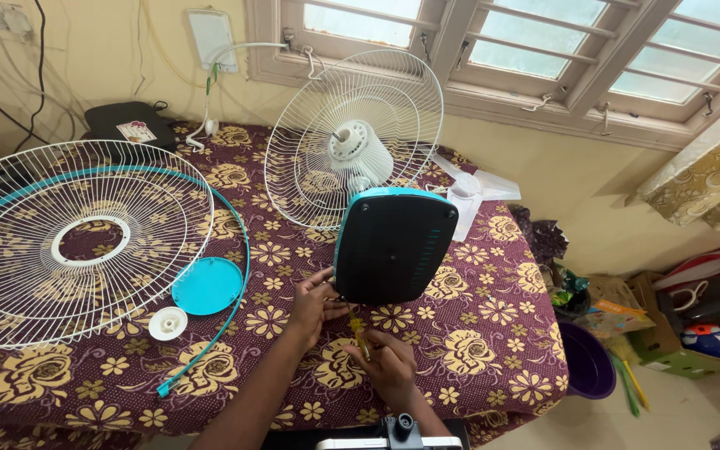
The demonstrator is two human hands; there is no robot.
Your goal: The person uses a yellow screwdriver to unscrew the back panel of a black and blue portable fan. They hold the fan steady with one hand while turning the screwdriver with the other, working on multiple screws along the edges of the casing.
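A maroon floral tablecloth (477, 333) covers your table under the window. Your left hand (314, 304) pinches the lower edge of the fan's dark, teal-rimmed base (393, 246), propped upright at the table's middle. Your right hand (389, 367) is closed on a yellow-handled screwdriver (358, 332) just below. If it slips, the rear grille (352, 137) could topple. A white rectangular plate (210, 37) hangs on the wall; a small pale label sits on the black box (131, 123).

Desk (493, 333) draped in a maroon cloth with yellow flowers. Lying flat at its left: a white wire fan guard (77, 242), a teal round cap (207, 285) and a small white knob (167, 323) just beside it. A black box (131, 125) sits at the far edge, white fan blades (472, 190) toward the right.
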